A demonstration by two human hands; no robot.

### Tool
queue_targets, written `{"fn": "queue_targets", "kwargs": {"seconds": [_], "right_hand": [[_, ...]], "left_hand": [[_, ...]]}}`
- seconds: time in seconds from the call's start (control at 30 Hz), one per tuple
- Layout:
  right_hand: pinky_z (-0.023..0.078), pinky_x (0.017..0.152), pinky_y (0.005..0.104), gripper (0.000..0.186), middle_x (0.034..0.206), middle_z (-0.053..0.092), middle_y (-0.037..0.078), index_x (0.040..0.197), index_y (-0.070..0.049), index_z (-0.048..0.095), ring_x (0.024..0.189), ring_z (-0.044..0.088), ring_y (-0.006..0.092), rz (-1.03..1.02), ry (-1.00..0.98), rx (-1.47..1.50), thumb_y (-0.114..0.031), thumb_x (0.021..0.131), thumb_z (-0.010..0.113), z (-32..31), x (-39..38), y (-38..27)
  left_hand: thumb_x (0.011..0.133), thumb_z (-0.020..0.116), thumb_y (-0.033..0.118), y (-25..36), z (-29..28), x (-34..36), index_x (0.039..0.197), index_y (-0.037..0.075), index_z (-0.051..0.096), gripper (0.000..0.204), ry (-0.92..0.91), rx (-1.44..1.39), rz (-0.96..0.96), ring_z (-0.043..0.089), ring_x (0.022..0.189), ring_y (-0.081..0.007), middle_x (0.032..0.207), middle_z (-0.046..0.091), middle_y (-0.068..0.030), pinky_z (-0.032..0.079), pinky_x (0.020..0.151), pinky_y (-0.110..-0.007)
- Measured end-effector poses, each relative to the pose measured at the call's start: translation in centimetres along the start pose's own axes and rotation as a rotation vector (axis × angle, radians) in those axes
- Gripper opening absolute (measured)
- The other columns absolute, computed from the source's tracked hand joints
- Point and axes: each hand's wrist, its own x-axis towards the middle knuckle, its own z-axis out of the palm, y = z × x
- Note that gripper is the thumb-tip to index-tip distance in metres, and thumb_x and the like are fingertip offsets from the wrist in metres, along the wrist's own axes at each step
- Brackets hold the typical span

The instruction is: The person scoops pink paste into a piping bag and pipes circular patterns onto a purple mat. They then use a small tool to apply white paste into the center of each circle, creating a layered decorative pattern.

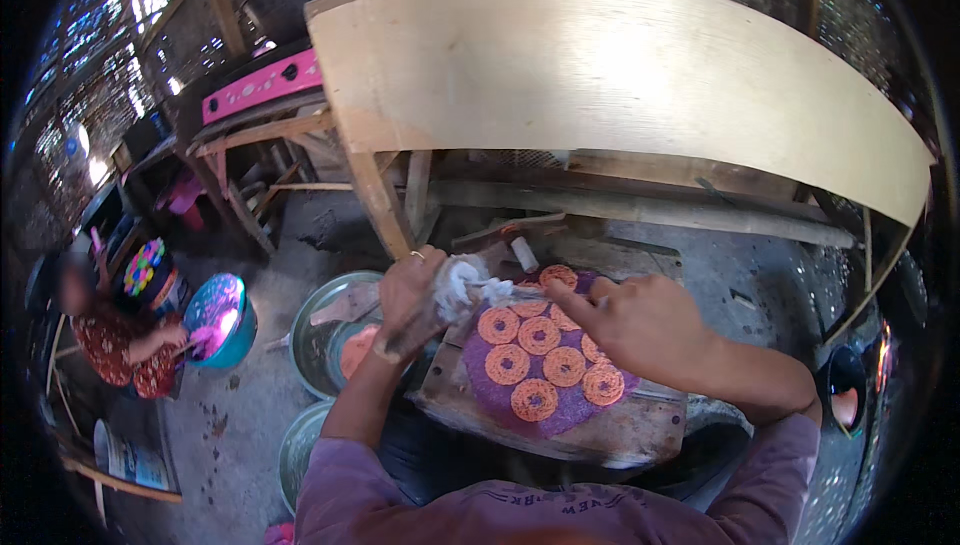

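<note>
Several orange coiled rings (539, 336) lie on a round purple sheet (487, 394) with a speckled look, on a low wooden board (640, 435) in front of me. My left hand (408, 295), with a ring on one finger, is closed round a crumpled white bundle (463, 283), cloth or plastic, whose narrow end points right over the sheet. Over the sheet's far right part is my right hand (640, 320). Its index finger stretches toward the farthest orange ring (558, 277), at or just above it; the other fingers are curled, and nothing shows in them.
Left of the board stand a metal basin (305, 340) with orange stuff and another basin (300, 445). A large pale plywood panel (600, 65) rises beyond. At far left a seated person (120, 345) works at a teal tub (235, 330). A dark bucket (843, 390) stands at right.
</note>
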Motion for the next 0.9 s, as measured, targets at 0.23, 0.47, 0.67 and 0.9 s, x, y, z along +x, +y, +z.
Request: {"fn": "queue_targets", "kwargs": {"seconds": [0.23, 0.47, 0.67, 0.9], "right_hand": [[0.048, 0.044, 0.0338, 0.056, 0.070, 0.058, 0.007, 0.133, -0.014, 0.051, 0.054, 0.061, 0.0210, 0.050, -0.193, 0.147, -0.012, 0.078, 0.056, 0.8, -1.3, -0.6], [0.050, 0.056, 0.0443, 0.055, 0.076, 0.059, 0.015, 0.142, -0.017, 0.039, 0.064, 0.062, 0.0329, 0.545, 0.114, 0.533, -0.008, 0.090, 0.051, 4.5, -2.4, -0.2], [0.048, 0.056, 0.0462, 0.057, 0.074, 0.059, 0.024, 0.144, -0.020, 0.036, 0.068, 0.064, 0.0352, 0.512, 0.299, 0.943, -0.006, 0.090, 0.048, 11.8, -0.3, -6.6], [0.048, 0.058, 0.0464, 0.046, 0.074, 0.061, 0.025, 0.141, -0.013, 0.039, 0.064, 0.063, 0.0396, 0.544, 0.191, 1.228, -0.011, 0.096, 0.046, 11.4, -0.5, -4.8]], "left_hand": [[0.071, 0.069, 0.026, 0.7, 4.4, 1.3, 0.090, 0.010, 0.059, 0.026, -0.020, 0.016, 0.108, 0.060, 0.075, -0.0293, 0.079, 0.056, -0.0072, 0.048, 0.062, -0.039], [0.071, 0.075, 0.021, 1.2, 3.6, 2.2, 0.084, 0.007, 0.063, 0.023, 0.075, -0.119, -0.219, 0.063, 0.080, -0.0278, 0.086, 0.065, -0.0087, 0.050, 0.070, -0.035], [0.068, 0.075, 0.019, 1.6, 4.2, 3.8, 0.090, 0.006, 0.060, 0.030, 0.256, -0.291, -0.246, 0.062, 0.083, -0.0293, 0.091, 0.063, -0.0113, 0.049, 0.071, -0.035], [0.069, 0.073, 0.036, -0.8, 3.4, 2.2, 0.084, 0.008, 0.056, 0.036, 0.395, 0.034, -0.047, 0.058, 0.071, -0.0358, 0.075, 0.055, -0.0136, 0.046, 0.060, -0.043]]}}
